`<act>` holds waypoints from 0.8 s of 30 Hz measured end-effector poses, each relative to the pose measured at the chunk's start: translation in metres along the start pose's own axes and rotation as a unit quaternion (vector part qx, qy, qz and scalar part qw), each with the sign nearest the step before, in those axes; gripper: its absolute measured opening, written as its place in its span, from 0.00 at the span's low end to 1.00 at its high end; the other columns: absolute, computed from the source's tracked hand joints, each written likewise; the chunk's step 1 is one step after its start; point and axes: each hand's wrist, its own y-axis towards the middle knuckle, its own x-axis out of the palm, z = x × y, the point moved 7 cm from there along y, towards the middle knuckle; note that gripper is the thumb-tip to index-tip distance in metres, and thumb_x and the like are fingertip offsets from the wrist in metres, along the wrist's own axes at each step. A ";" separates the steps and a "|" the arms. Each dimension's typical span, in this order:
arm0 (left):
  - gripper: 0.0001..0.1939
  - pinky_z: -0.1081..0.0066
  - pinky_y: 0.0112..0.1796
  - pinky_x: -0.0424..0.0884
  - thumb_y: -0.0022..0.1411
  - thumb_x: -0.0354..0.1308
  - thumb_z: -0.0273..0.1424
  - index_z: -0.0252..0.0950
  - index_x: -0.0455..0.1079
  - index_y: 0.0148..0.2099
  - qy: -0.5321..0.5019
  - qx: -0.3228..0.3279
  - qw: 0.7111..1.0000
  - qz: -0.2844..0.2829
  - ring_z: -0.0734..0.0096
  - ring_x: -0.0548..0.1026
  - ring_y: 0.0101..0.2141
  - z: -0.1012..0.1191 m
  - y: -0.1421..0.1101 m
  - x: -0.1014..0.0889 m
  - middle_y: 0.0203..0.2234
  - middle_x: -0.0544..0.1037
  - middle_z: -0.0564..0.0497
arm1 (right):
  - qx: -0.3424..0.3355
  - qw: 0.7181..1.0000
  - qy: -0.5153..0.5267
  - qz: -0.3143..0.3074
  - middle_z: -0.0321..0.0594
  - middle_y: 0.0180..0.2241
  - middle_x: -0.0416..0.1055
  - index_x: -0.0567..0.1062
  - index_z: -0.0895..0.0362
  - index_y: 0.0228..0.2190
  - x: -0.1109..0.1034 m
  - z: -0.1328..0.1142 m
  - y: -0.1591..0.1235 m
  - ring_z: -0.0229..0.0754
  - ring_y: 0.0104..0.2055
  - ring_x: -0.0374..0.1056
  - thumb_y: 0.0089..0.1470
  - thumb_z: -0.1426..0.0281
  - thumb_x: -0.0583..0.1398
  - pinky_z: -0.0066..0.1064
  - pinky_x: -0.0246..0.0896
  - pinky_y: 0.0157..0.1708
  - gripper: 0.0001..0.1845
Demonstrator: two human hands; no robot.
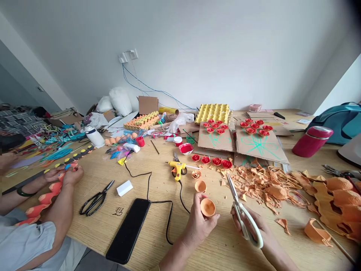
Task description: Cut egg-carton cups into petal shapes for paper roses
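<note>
My left hand point(199, 222) is closed around a small orange egg-carton cup point(208, 207), its hollow side facing up toward me. To the right, my right hand point(251, 224) grips white-handled scissors point(239, 209), whose blades point up and away; they are apart from the cup. Just beyond my left hand sits another orange cup point(200, 186). Farther back are a curled orange paper rose point(196, 174) and a yellow hot glue gun point(177, 170). Several red painted roses point(216, 161) stand in a row behind.
Orange carton scraps point(262, 184) are piled at right, near an orange egg carton point(335, 199). A black phone point(128, 229), its cable and black scissors point(96, 198) lie left. Another person's hands point(66, 175) hold a painted carton strip. A crimson bottle point(312, 141) stands back right.
</note>
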 end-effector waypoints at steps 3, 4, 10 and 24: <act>0.22 0.73 0.36 0.67 0.52 0.61 0.24 0.40 0.57 0.46 -0.033 -0.001 0.999 -0.022 0.71 0.67 0.34 0.003 0.000 0.003 0.34 0.66 0.55 | -0.003 0.999 0.041 0.019 0.35 0.23 0.67 0.69 0.55 0.39 -0.004 -0.002 -0.001 0.39 0.23 0.60 0.61 0.46 0.51 0.31 0.57 0.25 0.25; 0.21 0.74 0.34 0.67 0.52 0.61 0.25 0.40 0.57 0.46 -0.057 -0.004 0.998 -0.035 0.72 0.66 0.32 0.005 0.000 0.005 0.33 0.65 0.55 | -0.003 0.998 0.051 0.023 0.35 0.23 0.67 0.69 0.54 0.39 -0.004 -0.003 -0.001 0.39 0.23 0.60 0.61 0.47 0.51 0.32 0.57 0.25 0.24; 0.24 0.75 0.33 0.67 0.54 0.60 0.26 0.38 0.61 0.53 -0.123 -0.035 0.988 -0.085 0.74 0.65 0.31 0.014 -0.002 0.007 0.34 0.66 0.53 | -0.016 0.995 0.102 0.016 0.35 0.22 0.66 0.69 0.53 0.38 -0.008 0.012 0.004 0.40 0.22 0.59 0.63 0.48 0.49 0.32 0.55 0.23 0.22; 0.24 0.65 0.41 0.73 0.62 0.57 0.28 0.39 0.60 0.59 0.038 -0.008 0.988 0.152 0.62 0.74 0.43 -0.005 0.014 -0.063 0.52 0.71 0.42 | -0.007 0.996 0.082 0.032 0.37 0.21 0.66 0.70 0.53 0.38 -0.007 0.020 0.009 0.40 0.20 0.59 0.61 0.45 0.49 0.31 0.52 0.19 0.25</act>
